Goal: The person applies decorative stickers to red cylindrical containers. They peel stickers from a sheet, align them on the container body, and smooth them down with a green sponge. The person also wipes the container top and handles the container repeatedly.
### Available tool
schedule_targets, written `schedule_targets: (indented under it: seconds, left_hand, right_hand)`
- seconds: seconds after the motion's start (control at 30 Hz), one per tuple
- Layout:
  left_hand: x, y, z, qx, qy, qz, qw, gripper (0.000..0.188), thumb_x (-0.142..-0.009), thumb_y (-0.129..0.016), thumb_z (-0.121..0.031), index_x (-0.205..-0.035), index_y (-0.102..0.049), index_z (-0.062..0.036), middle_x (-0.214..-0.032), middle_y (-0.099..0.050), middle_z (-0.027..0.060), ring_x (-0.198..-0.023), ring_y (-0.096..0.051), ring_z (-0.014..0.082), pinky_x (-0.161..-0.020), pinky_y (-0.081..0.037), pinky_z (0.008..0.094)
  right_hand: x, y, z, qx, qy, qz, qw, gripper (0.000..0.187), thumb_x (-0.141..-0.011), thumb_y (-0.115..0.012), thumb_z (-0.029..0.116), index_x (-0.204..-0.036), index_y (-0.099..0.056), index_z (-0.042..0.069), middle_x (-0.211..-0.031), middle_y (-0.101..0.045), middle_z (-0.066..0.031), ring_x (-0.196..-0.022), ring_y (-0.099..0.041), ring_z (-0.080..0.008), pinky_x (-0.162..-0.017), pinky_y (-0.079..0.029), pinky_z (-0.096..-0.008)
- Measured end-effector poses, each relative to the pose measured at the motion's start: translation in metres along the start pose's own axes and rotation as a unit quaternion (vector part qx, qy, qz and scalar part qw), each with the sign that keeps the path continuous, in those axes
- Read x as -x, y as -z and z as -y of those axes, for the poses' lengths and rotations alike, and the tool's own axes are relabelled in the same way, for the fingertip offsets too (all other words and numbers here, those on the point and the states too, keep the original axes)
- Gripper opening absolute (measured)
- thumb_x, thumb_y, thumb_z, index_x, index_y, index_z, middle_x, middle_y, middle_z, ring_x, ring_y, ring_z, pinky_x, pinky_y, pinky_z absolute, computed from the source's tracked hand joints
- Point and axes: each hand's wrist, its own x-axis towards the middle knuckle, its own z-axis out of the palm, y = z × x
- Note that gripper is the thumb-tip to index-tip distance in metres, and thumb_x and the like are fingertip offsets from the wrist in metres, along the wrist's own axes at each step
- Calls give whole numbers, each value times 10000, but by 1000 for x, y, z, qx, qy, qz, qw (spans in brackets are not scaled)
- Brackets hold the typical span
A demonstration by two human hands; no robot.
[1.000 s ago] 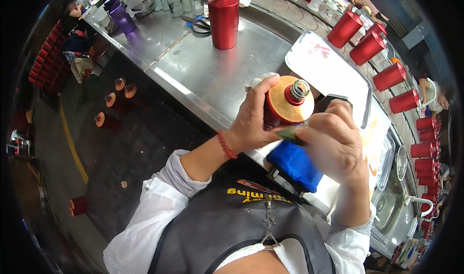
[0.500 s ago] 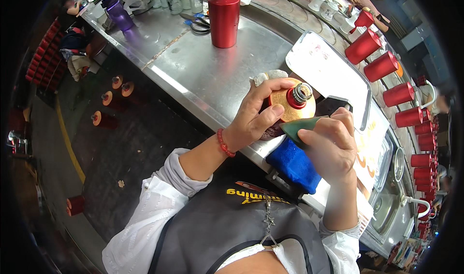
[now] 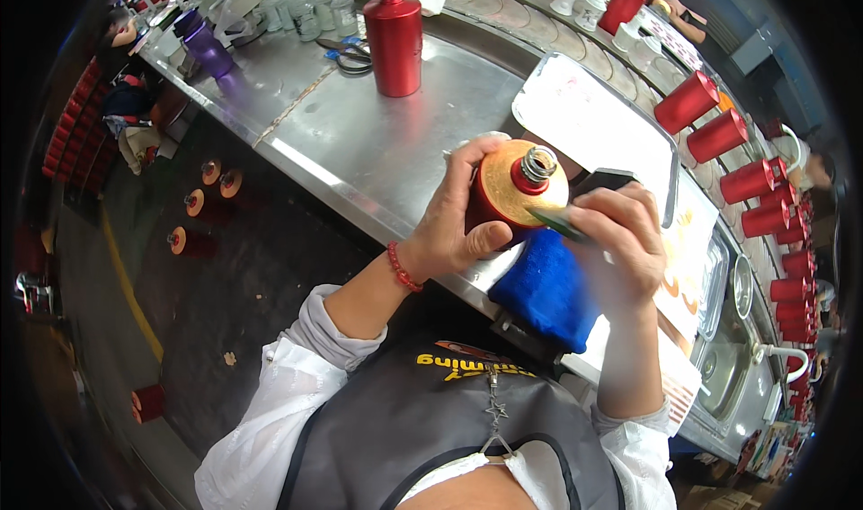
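My left hand (image 3: 442, 221) is wrapped round the side of a red bottle with a gold shoulder (image 3: 505, 185). The bottle tilts towards me, its bare threaded neck pointing up. Pinched in my right hand (image 3: 622, 245) is a thin, flat green scraper (image 3: 556, 220), seen nearly edge-on. Its tip meets the gold shoulder below the neck, on the near right side. Right-hand fingers hide the rest of the scraper. Just beneath both hands lies a blue cloth (image 3: 547, 292) at the bench edge.
Another red bottle (image 3: 394, 50) stands on the steel bench (image 3: 360, 141), near black scissors (image 3: 351, 58) and a purple bottle (image 3: 205, 44). A white tray (image 3: 593, 119) lies beyond my hands. Red bottles line the curved conveyor; a sink (image 3: 719, 371) is at right. Gold-topped bottles (image 3: 191, 240) sit lower left.
The held bottle has shifted slightly left and more of its gold shoulder shows. My right hand has turned the scraper from showing its broad face to nearly edge-on. Some conveyor bottles have shifted.
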Motion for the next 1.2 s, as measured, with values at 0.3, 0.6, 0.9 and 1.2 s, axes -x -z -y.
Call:
schedule_targets:
  seconds: [0.3, 0.6, 0.9, 1.2]
  left_hand:
    - [-6, 25, -1, -54, 14, 1, 998, 973, -876, -759, -496, -1497, -223, 29, -1389, -484, 207, -1285, -508, 263, -1102, -397, 391]
    - [-19, 36, 7, 61, 63, -27, 996, 810, -839, -779, -363, -1373, -310, 27, -1291, -541, 186, -1196, -565, 235, -1051, -452, 373]
    - [-23, 66, 11, 92, 74, -12, 993, 780, -837, -772, -385, -1369, -366, 17, -1305, -534, 151, -1213, -551, 207, -1069, -437, 355]
    - [-23, 87, -3, 9, 61, 5, 998, 889, -864, -784, -410, -1468, -307, 36, -1342, -523, 175, -1248, -534, 235, -1091, -411, 374]
  right_hand:
    - [4, -9, 7, -245, -434, -27, 867, 213, -950, -669, 192, -1023, -619, -1, -834, -655, -42, -731, -600, -94, -653, -489, -242]
    - [-12, -64, -19, -166, -365, -44, 915, 240, -915, -703, 143, -1107, -650, 7, -910, -700, -83, -835, -669, -161, -763, -540, -303]
    - [-38, -87, -56, -105, -415, -21, 903, 272, -900, -722, 147, -1140, -662, 33, -978, -722, -94, -895, -670, -141, -803, -534, -294]
    - [-57, -113, -37, -273, -390, -26, 879, 243, -921, -711, 102, -1147, -690, 17, -1018, -712, -41, -906, -652, -114, -819, -531, -254]
